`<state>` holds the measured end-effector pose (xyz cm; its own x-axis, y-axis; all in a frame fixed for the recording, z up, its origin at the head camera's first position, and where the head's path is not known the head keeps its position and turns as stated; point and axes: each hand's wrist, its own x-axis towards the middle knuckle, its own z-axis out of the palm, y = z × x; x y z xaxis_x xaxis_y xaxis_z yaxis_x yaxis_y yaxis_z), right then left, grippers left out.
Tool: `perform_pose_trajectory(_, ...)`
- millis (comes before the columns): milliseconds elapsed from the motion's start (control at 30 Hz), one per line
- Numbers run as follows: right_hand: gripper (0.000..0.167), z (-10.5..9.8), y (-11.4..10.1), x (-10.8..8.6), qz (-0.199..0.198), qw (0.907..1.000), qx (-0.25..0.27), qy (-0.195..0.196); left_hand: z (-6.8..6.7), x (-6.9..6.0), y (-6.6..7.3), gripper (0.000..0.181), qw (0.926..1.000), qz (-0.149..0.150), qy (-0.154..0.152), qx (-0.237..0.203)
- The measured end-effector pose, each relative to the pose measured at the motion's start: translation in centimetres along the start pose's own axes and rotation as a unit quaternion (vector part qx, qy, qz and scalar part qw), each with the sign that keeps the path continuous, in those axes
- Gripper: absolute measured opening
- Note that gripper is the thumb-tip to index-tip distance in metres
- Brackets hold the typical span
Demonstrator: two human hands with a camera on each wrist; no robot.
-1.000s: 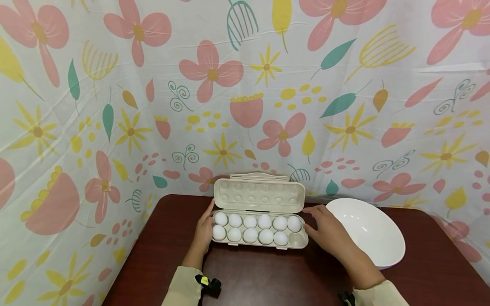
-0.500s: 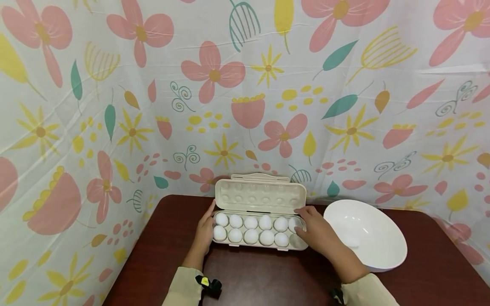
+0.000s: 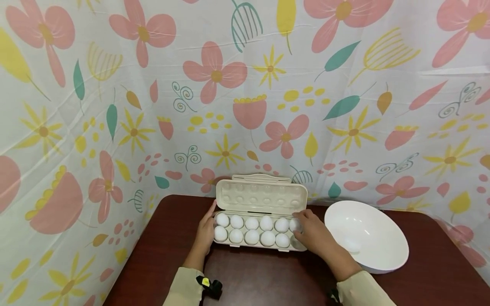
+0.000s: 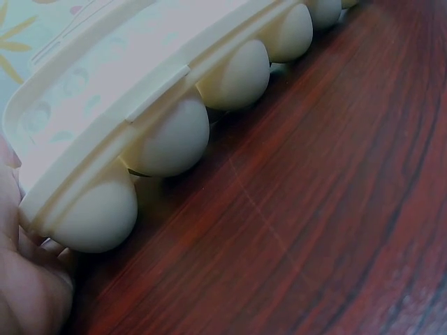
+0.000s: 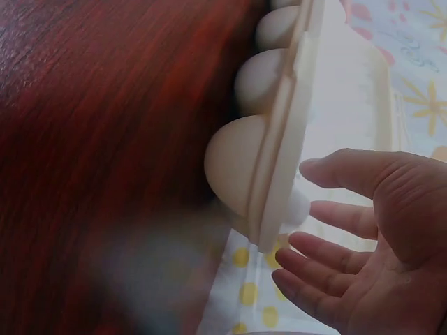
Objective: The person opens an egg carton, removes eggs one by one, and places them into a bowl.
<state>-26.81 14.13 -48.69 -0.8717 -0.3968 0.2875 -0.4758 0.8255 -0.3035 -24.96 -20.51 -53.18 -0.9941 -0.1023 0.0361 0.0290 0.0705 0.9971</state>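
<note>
A cream egg carton [image 3: 264, 245] lies on the table with its lid [image 3: 264, 197] raised at the back. White eggs [image 3: 252, 238] sit in two rows; the front right cup [image 3: 297, 243] holds none. My left hand [image 3: 205, 233] rests against the carton's left end, its index finger straight beside the lid hinge. My right hand [image 3: 315, 233] is over the right end, thumb and fingers around the last back-row egg [image 3: 294, 225]. In the right wrist view those fingers are spread and nearly straight, near an egg [image 5: 299, 208], without a clear pinch.
To the right stands a large white bowl [image 3: 386, 242] with a white, egg-like shape [image 3: 351, 245] inside, near its left wall. The dark red-brown table [image 3: 252, 280] extends in front of the carton. A flower-patterned cloth [image 3: 214, 140] hangs close behind the carton and bowl.
My right hand has moved left from beside the carton's right end to over the last back-row egg. The left hand and the carton have kept their places.
</note>
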Motion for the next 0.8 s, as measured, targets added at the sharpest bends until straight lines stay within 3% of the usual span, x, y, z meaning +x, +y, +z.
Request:
perform_pose_trajectory(200,0.048,0.7,0.0,0.2,-0.003,0.9996,-0.028,-0.008,-0.1,0.6,-0.9,0.068,0.9999,0.003,-0.002,0.012)
perform_pose_trajectory(467,0.044,1.6,0.1,0.4,-0.039,0.9956,-0.074,0.043,-0.1,1.7,-3.5,0.069,0.9997,0.012,0.015,0.013)
perform_pose_trajectory(800,0.034,2.0,0.3,0.5,-0.044,0.9932,-0.093,0.055,-0.1,1.8,-3.9,0.065,0.9995,0.018,0.019,0.014)
